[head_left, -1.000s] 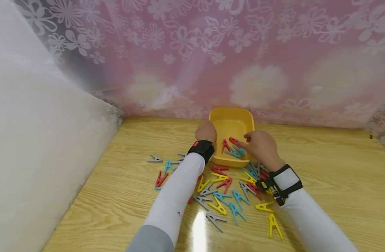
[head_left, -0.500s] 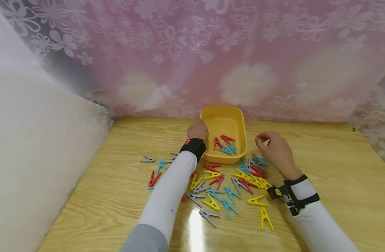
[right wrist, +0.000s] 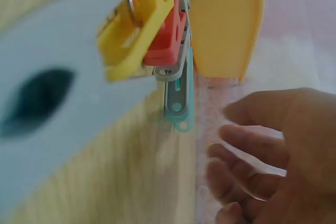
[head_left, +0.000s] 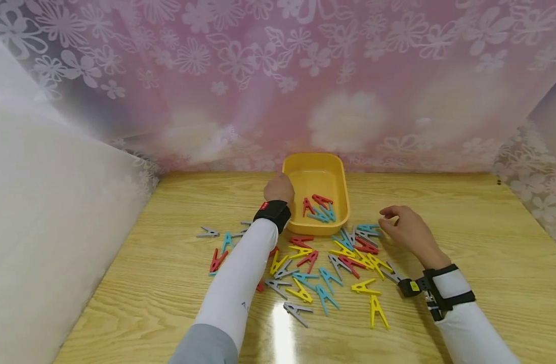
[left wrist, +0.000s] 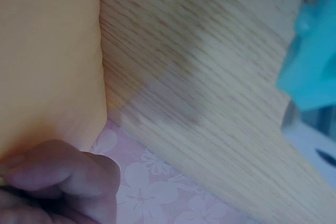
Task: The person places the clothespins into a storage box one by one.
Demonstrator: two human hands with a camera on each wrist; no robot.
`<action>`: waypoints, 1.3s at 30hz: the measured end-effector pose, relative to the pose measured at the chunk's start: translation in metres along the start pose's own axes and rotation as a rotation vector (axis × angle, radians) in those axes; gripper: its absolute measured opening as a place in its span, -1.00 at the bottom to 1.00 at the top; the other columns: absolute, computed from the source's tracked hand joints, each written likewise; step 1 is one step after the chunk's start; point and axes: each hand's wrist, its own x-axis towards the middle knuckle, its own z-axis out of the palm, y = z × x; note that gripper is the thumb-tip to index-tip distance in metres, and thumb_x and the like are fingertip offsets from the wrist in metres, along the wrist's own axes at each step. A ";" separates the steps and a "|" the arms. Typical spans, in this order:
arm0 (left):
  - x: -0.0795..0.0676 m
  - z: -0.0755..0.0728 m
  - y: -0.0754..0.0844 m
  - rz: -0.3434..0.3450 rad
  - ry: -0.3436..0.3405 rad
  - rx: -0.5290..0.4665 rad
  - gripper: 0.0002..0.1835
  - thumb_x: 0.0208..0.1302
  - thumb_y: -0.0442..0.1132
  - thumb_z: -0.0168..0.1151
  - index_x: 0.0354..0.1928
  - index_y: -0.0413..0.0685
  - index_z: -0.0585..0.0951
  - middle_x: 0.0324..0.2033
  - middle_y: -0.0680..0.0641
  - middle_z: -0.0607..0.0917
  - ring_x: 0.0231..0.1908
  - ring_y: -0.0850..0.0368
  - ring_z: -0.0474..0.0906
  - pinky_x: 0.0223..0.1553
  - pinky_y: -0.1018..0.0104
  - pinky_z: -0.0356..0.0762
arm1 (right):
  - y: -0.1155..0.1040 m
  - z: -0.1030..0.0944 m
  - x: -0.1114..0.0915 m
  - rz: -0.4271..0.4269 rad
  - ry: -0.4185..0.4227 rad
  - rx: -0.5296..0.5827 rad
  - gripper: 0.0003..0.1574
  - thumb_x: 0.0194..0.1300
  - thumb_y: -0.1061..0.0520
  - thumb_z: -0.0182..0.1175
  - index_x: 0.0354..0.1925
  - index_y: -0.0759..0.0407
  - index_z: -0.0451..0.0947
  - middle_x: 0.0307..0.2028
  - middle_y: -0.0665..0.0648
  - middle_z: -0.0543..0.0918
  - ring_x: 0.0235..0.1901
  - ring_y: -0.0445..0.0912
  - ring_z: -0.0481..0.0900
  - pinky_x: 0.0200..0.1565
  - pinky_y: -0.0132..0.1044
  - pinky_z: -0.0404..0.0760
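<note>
My left hand (head_left: 279, 188) grips the left rim of a yellow plastic basin (head_left: 315, 182), its fingers curled at the wall; most of them are hidden in the head view. In the left wrist view the curled fingers (left wrist: 68, 182) sit against the basin's side (left wrist: 50, 56). Red clothespins (head_left: 322, 199) and light blue clothespins (head_left: 321, 215) lie inside, at the near end. Right of the basin, my right hand (head_left: 407, 230) holds nothing, fingers loosely bent and apart. Closest to its fingertips are a light blue clothespin (head_left: 368, 227) and a grey clothespin (right wrist: 177, 95).
Several red, yellow, grey and light blue clothespins are scattered on the wooden table (head_left: 168, 283) in front of the basin, some overlapping. A grey clothespin (head_left: 208, 232) and a red clothespin (head_left: 217, 260) lie left of my left arm. A pink flowered curtain (head_left: 259, 101) hangs behind.
My right hand has left the basin, moving right and then down toward the clothespins at the right. The left hand stays at the basin's rim. The head view has shifted slightly.
</note>
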 end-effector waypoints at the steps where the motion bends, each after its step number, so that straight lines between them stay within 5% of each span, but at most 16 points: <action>1: 0.000 0.000 0.000 -0.003 -0.003 -0.002 -0.70 0.46 -0.17 -0.04 0.04 -0.15 0.58 -0.34 -0.10 0.70 -0.38 0.03 0.66 -0.39 0.20 0.60 | 0.002 0.000 0.000 -0.003 -0.027 0.001 -0.52 0.39 0.10 0.07 0.12 0.43 0.44 -0.02 0.41 0.48 -0.18 0.18 0.51 -0.29 -0.04 0.52; 9: 0.002 0.001 -0.003 -0.019 -0.006 -0.011 -0.70 0.46 -0.16 -0.03 0.03 -0.14 0.59 -0.38 -0.09 0.69 -0.40 0.04 0.65 -0.41 0.21 0.60 | 0.017 0.006 0.000 -0.105 -0.160 -0.026 -0.48 0.23 0.26 0.21 0.11 0.51 0.41 0.05 0.54 0.36 -0.23 0.15 0.49 -0.22 0.04 0.50; 17: -0.001 0.001 -0.002 -0.018 -0.006 -0.019 -0.72 0.45 -0.17 -0.01 -0.02 -0.15 0.61 -0.43 -0.10 0.68 -0.45 0.04 0.64 -0.47 0.22 0.57 | 0.020 0.007 0.002 -0.135 -0.182 -0.041 -0.50 0.25 0.24 0.21 0.09 0.50 0.42 0.03 0.52 0.34 -0.10 0.26 0.45 -0.08 0.17 0.44; 27: -0.003 0.001 0.001 -0.011 -0.017 -0.001 -0.73 0.44 -0.15 0.02 -0.04 -0.15 0.61 -0.43 -0.08 0.67 -0.45 0.05 0.63 -0.45 0.24 0.59 | 0.027 0.006 0.003 -0.158 -0.191 -0.055 -0.49 0.26 0.22 0.21 0.13 0.45 0.42 0.00 0.46 0.38 -0.11 0.21 0.45 -0.13 0.12 0.45; 39: 0.000 0.001 -0.001 -0.004 -0.006 0.002 -0.71 0.45 -0.13 0.00 -0.01 -0.16 0.60 -0.40 -0.09 0.68 -0.43 0.05 0.65 -0.45 0.24 0.60 | 0.031 -0.003 -0.003 -0.056 -0.160 -0.034 -0.44 0.30 0.03 0.23 0.02 0.50 0.48 -0.15 0.39 0.59 -0.22 0.18 0.60 -0.29 -0.01 0.57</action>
